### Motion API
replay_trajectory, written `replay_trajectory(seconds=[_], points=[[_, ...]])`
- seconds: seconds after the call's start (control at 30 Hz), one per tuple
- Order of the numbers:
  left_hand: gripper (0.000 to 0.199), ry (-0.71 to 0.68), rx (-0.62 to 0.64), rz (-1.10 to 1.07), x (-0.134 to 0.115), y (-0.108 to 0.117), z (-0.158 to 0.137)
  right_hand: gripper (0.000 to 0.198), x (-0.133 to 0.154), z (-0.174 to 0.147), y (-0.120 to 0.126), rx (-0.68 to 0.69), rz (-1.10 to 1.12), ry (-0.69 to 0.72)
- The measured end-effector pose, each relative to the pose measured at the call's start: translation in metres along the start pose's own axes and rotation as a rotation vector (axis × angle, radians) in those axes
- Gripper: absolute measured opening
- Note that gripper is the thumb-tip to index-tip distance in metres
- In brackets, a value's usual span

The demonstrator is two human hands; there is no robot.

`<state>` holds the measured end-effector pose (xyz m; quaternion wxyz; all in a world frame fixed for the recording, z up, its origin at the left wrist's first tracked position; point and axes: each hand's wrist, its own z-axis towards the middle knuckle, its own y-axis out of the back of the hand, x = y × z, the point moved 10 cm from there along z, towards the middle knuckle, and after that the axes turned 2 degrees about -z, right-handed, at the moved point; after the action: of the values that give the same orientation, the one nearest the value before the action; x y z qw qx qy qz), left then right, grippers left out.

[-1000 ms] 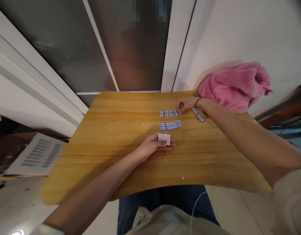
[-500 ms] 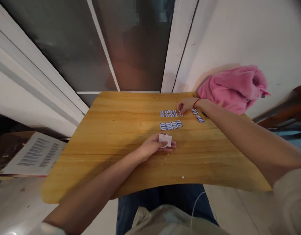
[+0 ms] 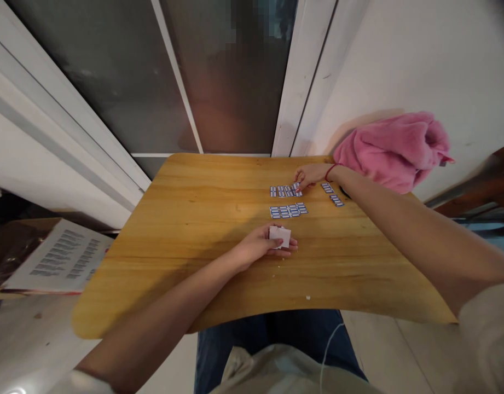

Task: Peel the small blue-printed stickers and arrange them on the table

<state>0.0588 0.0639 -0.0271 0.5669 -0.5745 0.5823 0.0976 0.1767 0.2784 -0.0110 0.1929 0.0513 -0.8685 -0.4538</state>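
My left hand [image 3: 272,242] is closed around a small stack of white paper cards [image 3: 281,236], with the thumb lying across the top. Its blank side faces up. My right hand [image 3: 310,176] reaches to the back of the table, its fingertips pinched on a blue-and-white label card [image 3: 297,189]. That card lies at the right end of the back row of label cards [image 3: 281,191]. A front row of similar cards [image 3: 288,210] lies nearer to me. Two more label cards [image 3: 331,195] rest to the right, beside my right forearm.
The wooden table [image 3: 186,219] has a curved front edge. Small white scraps [image 3: 308,297] lie near it. A pink plush cloth [image 3: 395,150] sits at the back right against the wall. An open cardboard box [image 3: 50,262] stands on the left, and a glass door is behind.
My right hand has moved slightly left, bringing the label card up against the back row's right end. My left hand keeps its hold on the stack.
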Motion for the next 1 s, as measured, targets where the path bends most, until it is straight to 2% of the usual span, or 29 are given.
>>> replay_trajectory(seconds=[0.23,0.57,0.63,0.8,1.0], points=[[0.026,0.001,0.017,-0.009,0.002,0.000,0.000,0.056,0.001,0.010,-0.005,0.000,-0.129,0.016],[0.023,0.036,-0.013,0.022,0.005,0.002,0.000,0.026,0.003,0.014,-0.010,0.074,-0.164,0.045],[0.024,0.031,-0.011,0.019,0.005,0.002,0.000,0.025,0.004,0.013,-0.010,0.065,-0.165,0.050],[0.026,0.021,0.004,0.011,0.006,0.002,0.001,0.039,0.008,0.011,-0.007,0.019,-0.137,0.065],[0.024,0.028,-0.001,0.024,0.006,0.001,0.001,0.029,0.011,0.008,-0.009,0.058,-0.108,0.097]])
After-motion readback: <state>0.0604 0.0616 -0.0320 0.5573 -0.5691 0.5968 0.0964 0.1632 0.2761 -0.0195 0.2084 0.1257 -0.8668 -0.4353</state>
